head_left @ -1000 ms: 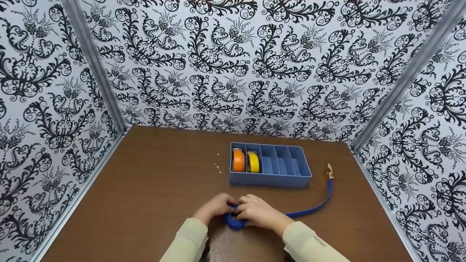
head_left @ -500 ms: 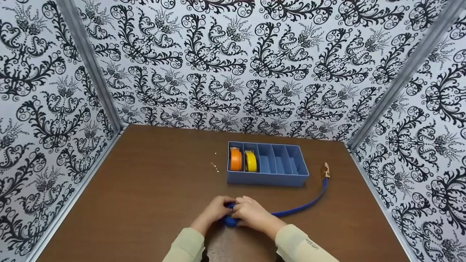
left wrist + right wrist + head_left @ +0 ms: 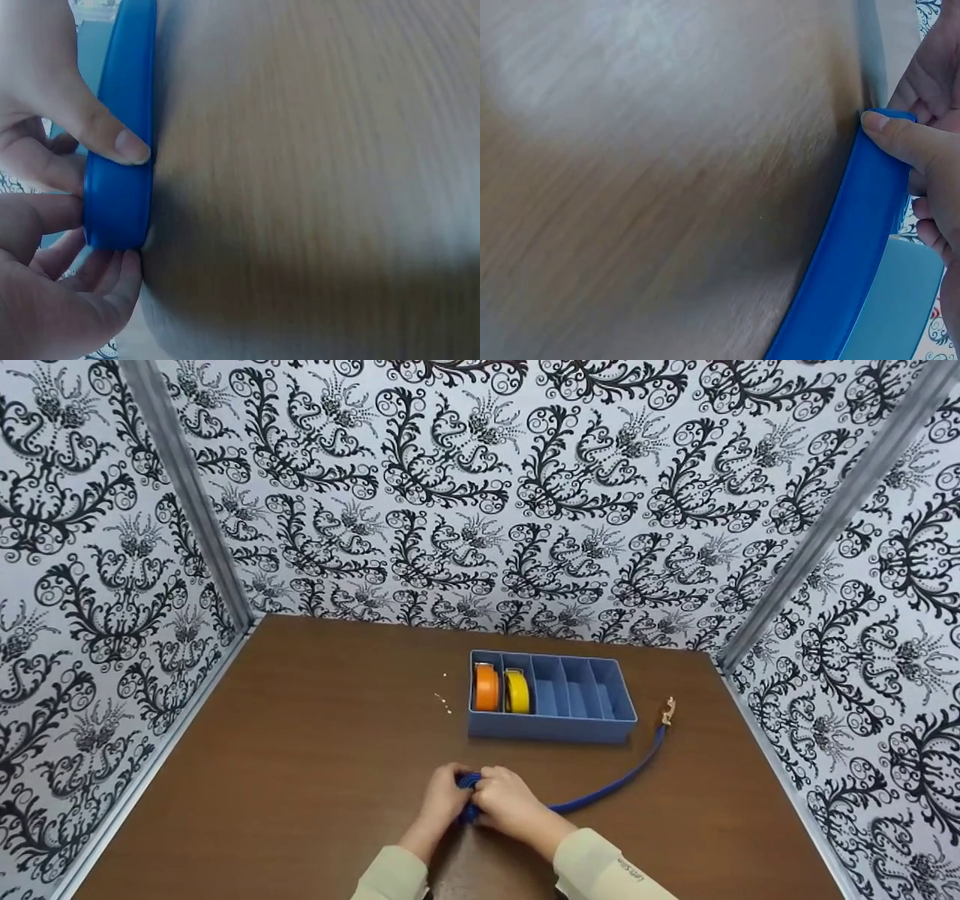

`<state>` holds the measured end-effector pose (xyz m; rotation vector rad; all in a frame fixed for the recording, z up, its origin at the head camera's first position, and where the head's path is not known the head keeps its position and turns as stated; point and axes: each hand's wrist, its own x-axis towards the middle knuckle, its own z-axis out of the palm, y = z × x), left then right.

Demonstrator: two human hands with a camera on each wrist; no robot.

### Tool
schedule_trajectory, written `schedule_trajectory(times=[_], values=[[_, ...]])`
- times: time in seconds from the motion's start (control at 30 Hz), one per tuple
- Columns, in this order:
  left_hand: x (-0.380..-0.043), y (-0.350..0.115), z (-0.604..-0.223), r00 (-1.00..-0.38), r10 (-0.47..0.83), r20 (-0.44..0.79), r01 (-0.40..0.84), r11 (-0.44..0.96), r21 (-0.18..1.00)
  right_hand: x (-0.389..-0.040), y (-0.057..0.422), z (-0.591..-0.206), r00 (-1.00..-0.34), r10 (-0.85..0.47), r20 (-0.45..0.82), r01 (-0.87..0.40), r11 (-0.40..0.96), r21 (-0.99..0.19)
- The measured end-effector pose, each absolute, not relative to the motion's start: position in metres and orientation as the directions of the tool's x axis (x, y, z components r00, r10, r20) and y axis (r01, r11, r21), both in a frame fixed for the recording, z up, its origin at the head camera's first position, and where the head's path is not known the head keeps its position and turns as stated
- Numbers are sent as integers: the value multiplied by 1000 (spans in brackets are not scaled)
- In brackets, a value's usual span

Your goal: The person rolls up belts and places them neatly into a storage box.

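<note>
A blue belt (image 3: 592, 797) lies partly rolled between my two hands, its loose end curving right to a gold buckle (image 3: 667, 711). My left hand (image 3: 442, 796) grips the coil (image 3: 469, 781) from the left side. Against its right side, my right hand (image 3: 506, 804) pinches the strap, the thumb pressing on the outer face in the right wrist view. Standing on edge, the strap (image 3: 120, 199) fills the gap between both hands in the left wrist view. The coil's inner turns are mostly hidden by fingers.
Behind the hands stands a blue-grey divided box (image 3: 551, 729). A rolled orange belt (image 3: 487, 690) and a rolled yellow belt (image 3: 517, 692) sit in its two leftmost compartments. Small pale specks (image 3: 444, 702) dot the brown table (image 3: 322, 720) left of the box. Patterned walls enclose the table.
The coil has turned and tilted in my hands and is more covered by them. The buckle end has been drawn slightly left. The box and its rolls stay put.
</note>
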<state>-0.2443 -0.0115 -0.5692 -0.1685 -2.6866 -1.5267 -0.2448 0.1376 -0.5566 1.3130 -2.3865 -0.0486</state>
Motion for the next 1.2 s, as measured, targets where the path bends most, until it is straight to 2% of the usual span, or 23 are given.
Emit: schedule_trajectory(times=[0.1,0.2,0.37,0.5,0.8,0.97,1.1,1.2], values=[[-246,-10,-569,-989,91,114,145,560,815,-244,138,-560,-473,-806,355,-798,563,215],[-249,-10,-568,-982,133,131,185,596,781,-246,141,-562,-448,-815,368,-814,542,208],[-256,-14,-567,-965,217,144,246,578,778,-253,154,-565,-393,-849,352,-856,478,196],[-261,-19,-565,-940,317,129,292,547,785,-255,165,-565,-374,-875,309,-878,441,185],[-273,-33,-559,-800,593,96,395,399,828,-246,172,-545,-382,-918,110,-902,396,174],[-277,-34,-553,-764,645,37,388,412,824,-246,165,-544,-399,-910,113,-897,413,160],[-278,-34,-555,-749,659,65,428,407,807,-246,160,-546,-393,-910,134,-899,411,151],[-278,-33,-559,-772,625,113,438,395,808,-247,158,-548,-386,-909,159,-898,410,160]])
